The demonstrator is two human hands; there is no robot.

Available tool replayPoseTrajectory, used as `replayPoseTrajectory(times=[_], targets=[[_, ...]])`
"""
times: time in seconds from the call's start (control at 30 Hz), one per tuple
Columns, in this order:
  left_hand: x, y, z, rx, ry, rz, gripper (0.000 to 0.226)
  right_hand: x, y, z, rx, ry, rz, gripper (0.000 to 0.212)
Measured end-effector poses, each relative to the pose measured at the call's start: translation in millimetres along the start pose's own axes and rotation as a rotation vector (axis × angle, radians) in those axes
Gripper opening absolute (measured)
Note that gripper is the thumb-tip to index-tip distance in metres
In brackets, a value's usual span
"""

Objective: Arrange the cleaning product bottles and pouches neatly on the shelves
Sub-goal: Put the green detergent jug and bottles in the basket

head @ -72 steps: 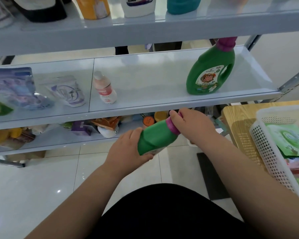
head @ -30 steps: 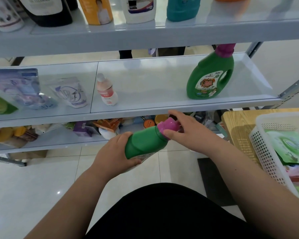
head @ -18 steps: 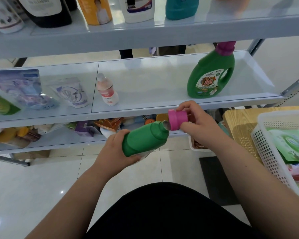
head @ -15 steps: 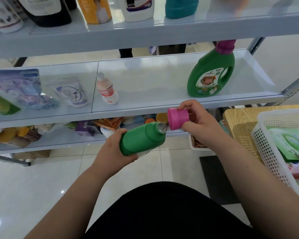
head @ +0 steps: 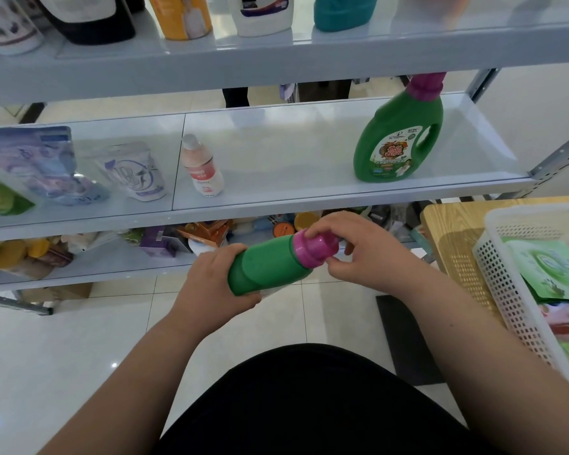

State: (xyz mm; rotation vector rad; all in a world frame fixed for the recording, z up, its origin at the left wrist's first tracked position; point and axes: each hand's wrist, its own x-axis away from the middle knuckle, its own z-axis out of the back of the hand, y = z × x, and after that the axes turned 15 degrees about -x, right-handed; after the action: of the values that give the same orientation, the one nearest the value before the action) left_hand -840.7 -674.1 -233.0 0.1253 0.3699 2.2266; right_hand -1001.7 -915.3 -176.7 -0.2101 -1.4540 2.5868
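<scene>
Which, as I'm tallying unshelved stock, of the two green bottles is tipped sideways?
The green plastic bottle being held, its pink cap pointing right; the green handled jug stands upright on the grey middle shelf.

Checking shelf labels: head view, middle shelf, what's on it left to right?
Blue-purple pouch → white pouch with purple logo → small pink bottle → green handled bottle with magenta cap. The green pouch at the far left overlaps the first, so it is left unranked.
</scene>
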Motion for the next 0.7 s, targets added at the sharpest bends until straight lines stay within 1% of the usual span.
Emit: replayPoseTrajectory(times=[0.2, 0.3, 0.37, 0.4, 0.43, 0.5, 0.53, 0.57, 0.63, 0.7], targets=[[2.0, -3.6, 4.8, -0.072, 0.01, -0.029, 0.077, -3.0, 0.0, -2.8, 0.099, -0.051, -0.025, 0.051], [3.8, -6.4, 5.0, -0.101, 0.003, -0.04, 0.077, -9.0, -5.5, -6.1, 0.207, -0.057, -0.165, 0.031], [4.0, -7.7, 5.2, -0.115, -0.002, -0.047, 0.077, -12.0, -6.3, -9.6, 0.25, -0.061, -0.264, 0.042], [3.8, -8.4, 5.8, -0.113, 0.001, -0.046, 0.077, -11.4, -5.5, -11.8, 0.228, -0.069, -0.263, 0.045], [3.8, -8.9, 6.9, -0.102, 0.006, -0.041, 0.078, -9.5, -5.7, -13.5, 0.17, -0.073, -0.228, 0.049], [3.7, -10.2, 9.9, -0.075, 0.019, -0.023, 0.079, -5.0, -4.9, -14.8, 0.072, -0.078, -0.121, 0.064], [3.8, -11.1, 10.8, -0.066, 0.022, -0.017, 0.08, -4.4, -4.1, -16.1, 0.078, -0.072, -0.073, 0.066], [4.0, -12.2, 11.5, -0.061, 0.023, -0.014, 0.08, -6.1, -3.6, -17.5, 0.107, -0.051, -0.052, 0.062], [4.2, -15.4, 11.2, -0.067, 0.013, -0.015, 0.08, -13.2, -7.2, -18.0, 0.206, -0.018, -0.136, 0.05], [3.8, -18.9, 10.7, -0.086, -0.004, -0.025, 0.079, -16.1, -7.5, -17.4, 0.261, -0.048, -0.224, 0.051]])
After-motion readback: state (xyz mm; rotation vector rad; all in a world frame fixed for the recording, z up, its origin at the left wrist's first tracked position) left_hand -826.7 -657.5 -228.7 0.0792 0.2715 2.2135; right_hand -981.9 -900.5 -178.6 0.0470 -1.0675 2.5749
